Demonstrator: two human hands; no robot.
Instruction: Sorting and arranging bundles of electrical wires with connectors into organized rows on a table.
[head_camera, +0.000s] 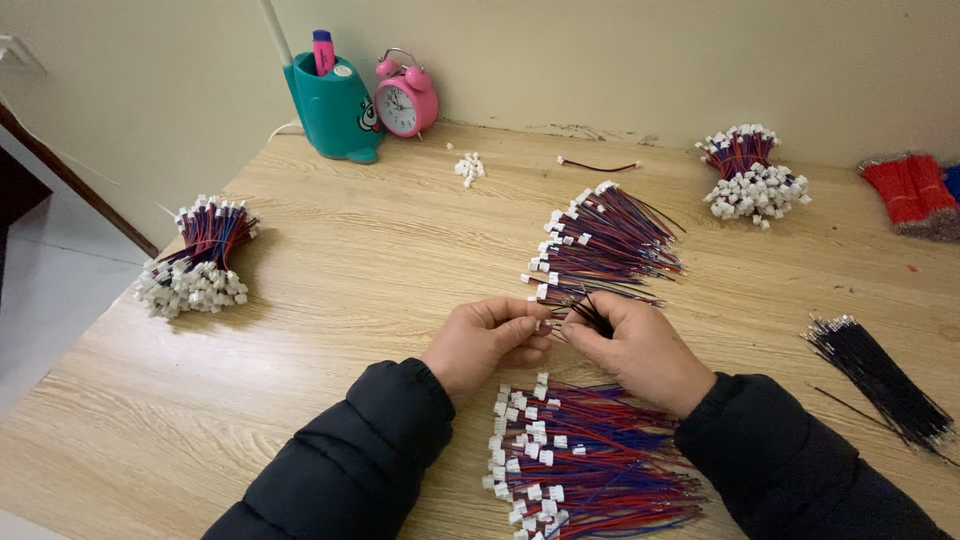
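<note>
Two hands meet mid-table: left hand (487, 340) pinches a white connector (545, 322), right hand (640, 350) grips thin wires (592, 315); best keep both grips close together

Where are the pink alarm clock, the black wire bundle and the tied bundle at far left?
Pink alarm clock (400, 107), head view: on its white dial.
Black wire bundle (880, 378), head view: mid-length of the wires.
Tied bundle at far left (212, 236), head view: on its red and blue wires.
</note>
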